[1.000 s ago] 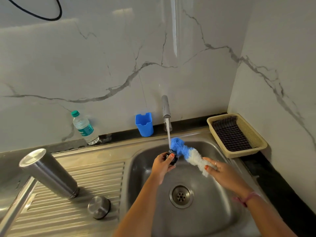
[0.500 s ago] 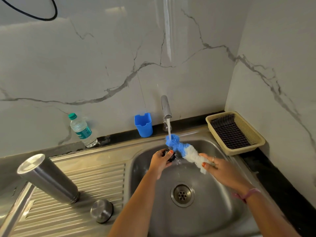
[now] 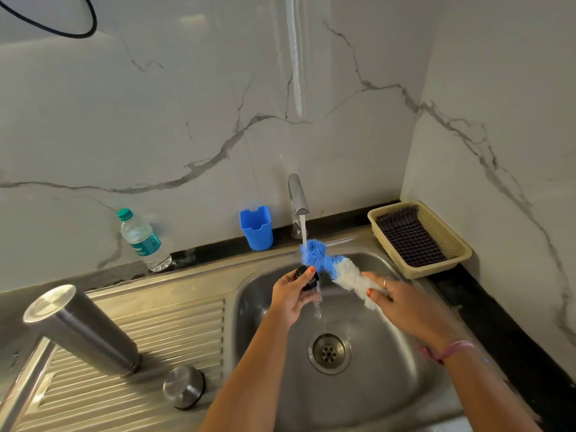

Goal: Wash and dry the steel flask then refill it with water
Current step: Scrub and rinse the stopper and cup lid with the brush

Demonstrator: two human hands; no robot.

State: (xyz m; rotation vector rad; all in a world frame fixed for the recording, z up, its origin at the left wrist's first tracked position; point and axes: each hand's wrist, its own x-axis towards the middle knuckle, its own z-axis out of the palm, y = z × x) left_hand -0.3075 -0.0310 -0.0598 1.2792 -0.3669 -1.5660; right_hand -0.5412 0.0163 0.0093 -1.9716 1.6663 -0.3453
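Over the steel sink [image 3: 258, 294], water runs from the tap [image 3: 297, 194] onto the blue tip of a blue-and-white bottle brush [image 3: 338, 271]. The right hand [image 3: 402, 302] grips the brush by its white end, fingers and thumb curled around it, with the blue end pointing far and left toward the stream. The left hand [image 3: 291, 296] holds a small black piece [image 3: 307, 275], perhaps the flask's stopper, though too little of it shows to be sure; the fingers wrap around it just beside the brush head, under the falling water. The steel flask [image 3: 81, 328] stands mouth-down on the ribbed drainboard [image 3: 168, 325] at the left, well apart from both hands, and a round steel cap [image 3: 184, 386] sits near it, closer to the viewer. Against the far wall stand a plastic water bottle [image 3: 141, 241] and a blue holder [image 3: 256, 227]; a beige basket [image 3: 420, 238] sits at the right.
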